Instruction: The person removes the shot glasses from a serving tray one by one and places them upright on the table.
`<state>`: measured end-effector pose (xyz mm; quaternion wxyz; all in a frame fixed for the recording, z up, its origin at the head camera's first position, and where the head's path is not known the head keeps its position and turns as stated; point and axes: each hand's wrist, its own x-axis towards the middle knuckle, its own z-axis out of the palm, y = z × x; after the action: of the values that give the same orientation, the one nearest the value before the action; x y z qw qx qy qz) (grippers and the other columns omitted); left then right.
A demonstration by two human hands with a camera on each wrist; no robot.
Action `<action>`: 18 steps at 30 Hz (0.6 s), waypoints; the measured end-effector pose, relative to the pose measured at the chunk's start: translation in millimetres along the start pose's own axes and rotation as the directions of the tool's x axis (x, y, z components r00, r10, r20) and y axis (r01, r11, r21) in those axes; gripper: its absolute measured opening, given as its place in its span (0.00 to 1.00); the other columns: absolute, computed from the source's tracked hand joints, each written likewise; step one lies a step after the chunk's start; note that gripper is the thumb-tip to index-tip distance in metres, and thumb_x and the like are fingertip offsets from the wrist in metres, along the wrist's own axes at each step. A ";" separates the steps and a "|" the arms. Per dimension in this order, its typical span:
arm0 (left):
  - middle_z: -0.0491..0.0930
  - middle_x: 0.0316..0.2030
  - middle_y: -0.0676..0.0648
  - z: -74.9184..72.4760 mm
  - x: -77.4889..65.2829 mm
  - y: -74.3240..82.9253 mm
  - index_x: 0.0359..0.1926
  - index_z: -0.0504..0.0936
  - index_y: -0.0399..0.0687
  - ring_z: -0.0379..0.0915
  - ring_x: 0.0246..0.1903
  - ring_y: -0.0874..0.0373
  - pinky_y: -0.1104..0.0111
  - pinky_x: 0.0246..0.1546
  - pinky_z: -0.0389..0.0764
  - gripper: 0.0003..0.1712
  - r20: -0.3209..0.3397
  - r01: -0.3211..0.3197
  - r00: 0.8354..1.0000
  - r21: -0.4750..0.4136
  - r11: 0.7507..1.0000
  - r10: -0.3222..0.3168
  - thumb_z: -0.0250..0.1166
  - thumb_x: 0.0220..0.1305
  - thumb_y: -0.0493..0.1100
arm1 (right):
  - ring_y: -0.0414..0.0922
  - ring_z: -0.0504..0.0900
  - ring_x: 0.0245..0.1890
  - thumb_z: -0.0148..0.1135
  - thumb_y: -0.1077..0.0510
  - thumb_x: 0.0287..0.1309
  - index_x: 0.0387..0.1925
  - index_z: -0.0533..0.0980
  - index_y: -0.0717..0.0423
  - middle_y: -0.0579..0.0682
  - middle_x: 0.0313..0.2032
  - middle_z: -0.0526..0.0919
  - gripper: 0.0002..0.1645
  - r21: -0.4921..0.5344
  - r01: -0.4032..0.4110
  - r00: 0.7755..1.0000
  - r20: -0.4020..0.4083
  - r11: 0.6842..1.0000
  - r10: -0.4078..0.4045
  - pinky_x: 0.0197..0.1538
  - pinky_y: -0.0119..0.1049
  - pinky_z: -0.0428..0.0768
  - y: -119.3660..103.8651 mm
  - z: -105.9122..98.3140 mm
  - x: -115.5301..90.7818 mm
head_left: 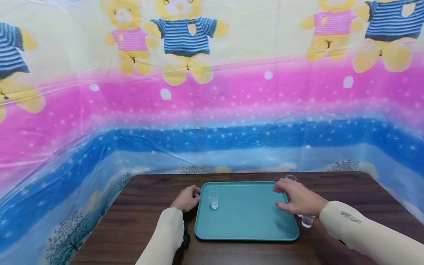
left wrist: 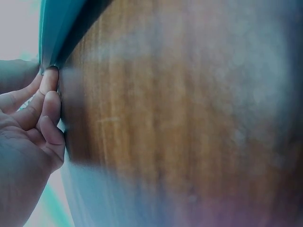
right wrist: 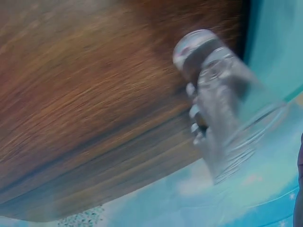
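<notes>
A teal tray [head_left: 248, 221] lies on the table, with a small clear shot glass [head_left: 214, 201] upright near its left end. At the tray's left edge my left hand [head_left: 187, 198] grips the rim; in the left wrist view its curled fingers [left wrist: 49, 80] are right at the tray edge [left wrist: 59, 28]. My right hand [head_left: 299, 197] hovers over the tray's right edge, thumb and fingers apart, holding nothing. Beside that edge, partly hidden under the hand, stands clear glassware [head_left: 307, 221]. The right wrist view shows a blurred clear glass [right wrist: 227, 90] close by the tray.
A glass rim [head_left: 291, 177] shows behind the right hand. The dark wood table [head_left: 132, 221] extends on both sides of the tray. A printed curtain [head_left: 198, 140] with bears closes off the back and sides.
</notes>
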<state>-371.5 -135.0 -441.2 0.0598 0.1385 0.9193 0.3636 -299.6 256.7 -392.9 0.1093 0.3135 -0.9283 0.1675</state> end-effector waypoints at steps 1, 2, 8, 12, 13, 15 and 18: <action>0.72 0.35 0.46 -0.1 0.1 0.1 0.55 0.71 0.34 0.67 0.30 0.54 0.63 0.31 0.69 0.17 -0.001 0.001 1.000 0.000 1.000 -0.001 0.54 0.67 0.34 | 0.37 0.73 0.38 0.68 0.51 0.54 0.44 0.75 0.45 0.38 0.41 0.73 0.17 0.000 0.002 1.000 0.003 1.000 -0.002 0.39 0.40 0.75 -1.4 1.4 2.1; 0.72 0.35 0.46 -0.2 -0.1 0.1 0.55 0.72 0.35 0.67 0.30 0.55 0.63 0.31 0.69 0.17 -0.002 0.002 1.000 -0.001 1.000 -0.002 0.54 0.67 0.34 | 0.38 0.73 0.39 0.68 0.50 0.54 0.45 0.75 0.45 0.39 0.41 0.73 0.17 -0.001 0.005 1.000 0.002 1.000 -0.005 0.40 0.40 0.76 -2.8 2.8 4.3; 0.72 0.34 0.46 -0.2 -0.4 -0.7 0.55 0.72 0.35 0.67 0.29 0.55 0.63 0.30 0.69 0.16 -0.003 0.002 1.000 -0.011 1.000 -0.002 0.54 0.68 0.34 | 0.38 0.74 0.42 0.67 0.49 0.54 0.46 0.74 0.45 0.38 0.43 0.73 0.18 0.011 0.033 0.999 -0.011 0.999 -0.033 0.44 0.41 0.76 -11.8 12.9 19.4; 0.73 0.34 0.46 -0.4 -1.0 -1.4 0.55 0.72 0.34 0.68 0.30 0.55 0.62 0.31 0.70 0.16 -0.002 -0.008 1.000 -0.011 1.000 0.008 0.54 0.67 0.34 | 0.37 0.74 0.42 0.67 0.50 0.55 0.47 0.74 0.45 0.39 0.43 0.73 0.18 0.031 0.045 0.999 0.005 0.999 -0.045 0.44 0.40 0.76 -22.7 18.3 31.2; 0.73 0.35 0.46 -0.5 -1.2 -1.4 0.54 0.72 0.34 0.68 0.30 0.54 0.62 0.31 0.70 0.16 -0.002 -0.010 1.000 -0.010 1.000 0.010 0.54 0.67 0.34 | 0.37 0.74 0.42 0.67 0.50 0.55 0.47 0.74 0.46 0.39 0.43 0.73 0.18 0.038 0.048 0.999 0.012 0.998 -0.048 0.44 0.41 0.76 -26.2 19.1 34.0; 0.73 0.35 0.46 -0.6 -1.2 -1.3 0.54 0.72 0.34 0.68 0.31 0.54 0.62 0.32 0.70 0.16 -0.003 -0.009 1.000 -0.003 1.000 0.009 0.54 0.67 0.34 | 0.38 0.74 0.42 0.66 0.51 0.55 0.47 0.74 0.46 0.40 0.44 0.73 0.18 0.049 0.054 0.998 0.025 0.997 -0.055 0.45 0.41 0.76 -33.0 20.8 39.3; 0.72 0.34 0.46 -0.9 -0.9 -0.5 0.54 0.72 0.35 0.68 0.30 0.55 0.63 0.31 0.69 0.16 -0.005 -0.008 1.000 0.001 1.000 0.008 0.54 0.67 0.34 | 0.40 0.75 0.42 0.66 0.51 0.56 0.47 0.74 0.48 0.42 0.44 0.73 0.18 0.060 0.062 0.997 0.032 0.996 -0.064 0.45 0.42 0.76 -41.2 23.7 46.4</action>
<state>-370.9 -136.2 -440.9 0.0558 0.1412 0.9191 0.3637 -312.6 191.6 -390.4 0.0896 0.3485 -0.9143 0.1861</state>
